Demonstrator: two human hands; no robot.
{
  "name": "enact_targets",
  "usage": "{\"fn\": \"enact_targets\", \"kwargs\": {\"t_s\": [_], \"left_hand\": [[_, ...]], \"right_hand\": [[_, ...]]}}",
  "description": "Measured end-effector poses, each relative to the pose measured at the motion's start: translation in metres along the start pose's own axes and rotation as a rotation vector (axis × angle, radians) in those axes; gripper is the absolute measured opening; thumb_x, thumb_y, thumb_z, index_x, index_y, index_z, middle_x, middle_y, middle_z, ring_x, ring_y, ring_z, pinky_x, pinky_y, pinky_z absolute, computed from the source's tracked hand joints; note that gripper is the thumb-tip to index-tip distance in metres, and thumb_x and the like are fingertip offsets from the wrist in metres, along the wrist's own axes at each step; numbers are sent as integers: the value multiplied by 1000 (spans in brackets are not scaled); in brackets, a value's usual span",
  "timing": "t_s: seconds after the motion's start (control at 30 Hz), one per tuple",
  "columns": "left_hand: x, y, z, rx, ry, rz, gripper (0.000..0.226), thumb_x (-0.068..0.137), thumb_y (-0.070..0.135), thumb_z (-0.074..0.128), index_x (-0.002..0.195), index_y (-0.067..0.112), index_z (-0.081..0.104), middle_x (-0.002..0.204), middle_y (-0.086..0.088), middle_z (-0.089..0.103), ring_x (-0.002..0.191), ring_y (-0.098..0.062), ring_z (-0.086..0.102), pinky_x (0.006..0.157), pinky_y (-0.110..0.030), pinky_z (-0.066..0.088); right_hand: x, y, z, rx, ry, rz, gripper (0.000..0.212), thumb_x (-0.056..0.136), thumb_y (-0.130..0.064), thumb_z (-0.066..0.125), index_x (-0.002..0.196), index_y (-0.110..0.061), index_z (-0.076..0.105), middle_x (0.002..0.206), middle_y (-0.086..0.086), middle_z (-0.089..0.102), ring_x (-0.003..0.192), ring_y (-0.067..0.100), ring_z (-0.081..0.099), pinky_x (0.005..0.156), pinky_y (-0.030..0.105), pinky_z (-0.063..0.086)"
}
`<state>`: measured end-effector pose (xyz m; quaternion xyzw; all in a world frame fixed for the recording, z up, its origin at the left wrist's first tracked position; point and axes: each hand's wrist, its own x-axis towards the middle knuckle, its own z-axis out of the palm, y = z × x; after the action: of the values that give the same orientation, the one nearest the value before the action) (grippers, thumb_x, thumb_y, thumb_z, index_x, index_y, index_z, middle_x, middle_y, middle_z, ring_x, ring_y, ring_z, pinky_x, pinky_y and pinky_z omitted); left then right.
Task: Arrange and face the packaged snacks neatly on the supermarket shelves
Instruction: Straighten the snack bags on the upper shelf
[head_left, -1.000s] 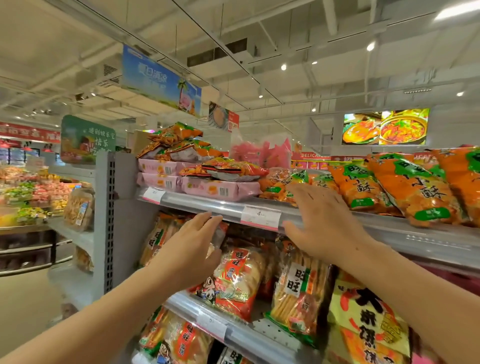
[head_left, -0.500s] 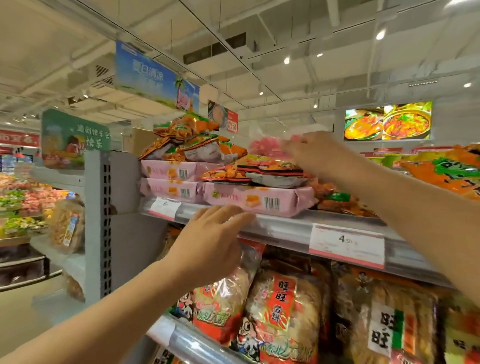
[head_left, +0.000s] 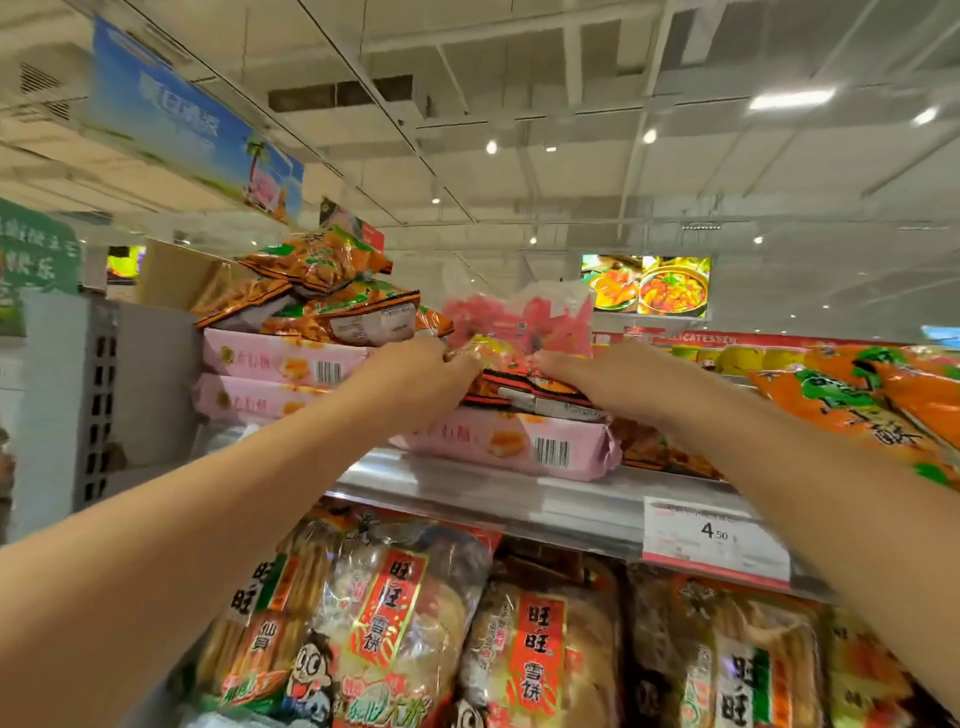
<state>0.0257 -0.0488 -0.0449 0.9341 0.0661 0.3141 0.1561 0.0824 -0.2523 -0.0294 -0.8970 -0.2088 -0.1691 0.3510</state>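
Both hands on orange snack packet (head_left: 524, 387) atop pink packet (head_left: 511, 444), top shelf (head_left: 519, 496). Left hand (head_left: 426, 376) fingers curled, grip grasping packet's left end. Right hand (head_left: 597, 374) fingers over right end; grip closure cannot tell.

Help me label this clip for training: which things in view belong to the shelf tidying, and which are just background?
Job:
left hand and right hand, both on the orange packet
pink pack beneath it
orange stack
top shelf
rice crackers below

Background:
price tag
blue banner
food screen
cardboard box
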Motion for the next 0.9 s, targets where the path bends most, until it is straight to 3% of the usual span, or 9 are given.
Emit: {"fn": "enact_targets", "kwargs": {"t_s": [0.17, 0.27, 0.43, 0.53, 0.63, 0.7, 0.77, 0.87, 0.9], "left_hand": [[13, 6, 0, 176, -110, 74, 35, 103, 36, 27, 102, 16, 56, 88, -8, 59, 88, -27, 61, 80, -40, 53], [17, 5, -1, 173, -156, 70, 37, 101, 52, 29, 99, 27, 56, 91, -8, 62, 83, -25, 63, 76, -39, 56], [22, 4, -8, -40, -69, 26, 41, 84, 59, 62, 80, 18, 56, 73, 1, 61, 63, -14, 57, 53, -26, 46], [13, 10, -13, -160, -17, 40, 36, 81, 51, 71, 91, 20, 56, 84, -2, 64, 74, -15, 58, 65, -32, 52], [0, 15, -21, -287, 75, 69, 42, 78, 50, 75, 96, 23, 50, 88, 2, 63, 80, -14, 58, 66, -33, 49], [-13, 22, -24, -419, 113, 118, 38, 77, 43, 79, 94, 27, 49, 83, 6, 63, 77, -10, 59, 59, -27, 44], [-27, 32, -21, -602, 69, 149, 43, 73, 30, 84, 98, 27, 50, 81, 5, 67, 72, -8, 63, 55, -25, 46], [-47, 47, -9, -809, -24, 216, 55, 69, 19, 86, 99, 36, 43, 78, 2, 69, 62, -4, 67, 51, -19, 52], [-53, 53, -3, -849, -51, 249, 57, 69, 19, 86, 99, 36, 41, 77, 3, 69, 60, -1, 66, 49, -15, 50]], "right_hand": [[-2, 0, 5, -25, 42, -1, 78, 62, -89, 49, 82, -17, 72, 76, 5, 71, 54, 13, 64, 43, 18, 40], [-3, 3, 7, 5, 48, -9, 73, 67, -84, 53, 85, -16, 71, 79, 6, 72, 57, 14, 66, 40, 16, 38], [-7, 1, 7, 29, 75, -47, 63, 75, -73, 59, 89, -13, 68, 85, 8, 70, 67, 18, 66, 42, 20, 41], [-12, -2, 3, -49, 174, -159, 51, 83, -66, 57, 88, -16, 64, 89, 0, 66, 73, 16, 59, 51, 23, 37], [-25, -2, -5, -30, 263, -250, 59, 85, -65, 56, 127, -24, 58, 116, -8, 61, 85, 2, 52, 66, 10, 31], [-37, 1, -11, 26, 302, -273, 69, 86, -63, 56, 144, -29, 42, 133, -17, 55, 111, 7, 54, 84, 13, 34], [-55, 6, -18, 108, 319, -283, 64, 86, -58, 60, 144, -38, 38, 115, -41, 50, 115, 3, 53, 88, 17, 37], [-91, 20, -29, 171, 339, -227, 64, 80, -62, 63, 137, -45, 40, 108, -38, 53, 112, -3, 53, 92, 27, 44], [-106, 24, -33, 177, 348, -205, 65, 75, -68, 62, 133, -48, 41, 108, -36, 55, 110, -6, 53, 91, 22, 43]]}}
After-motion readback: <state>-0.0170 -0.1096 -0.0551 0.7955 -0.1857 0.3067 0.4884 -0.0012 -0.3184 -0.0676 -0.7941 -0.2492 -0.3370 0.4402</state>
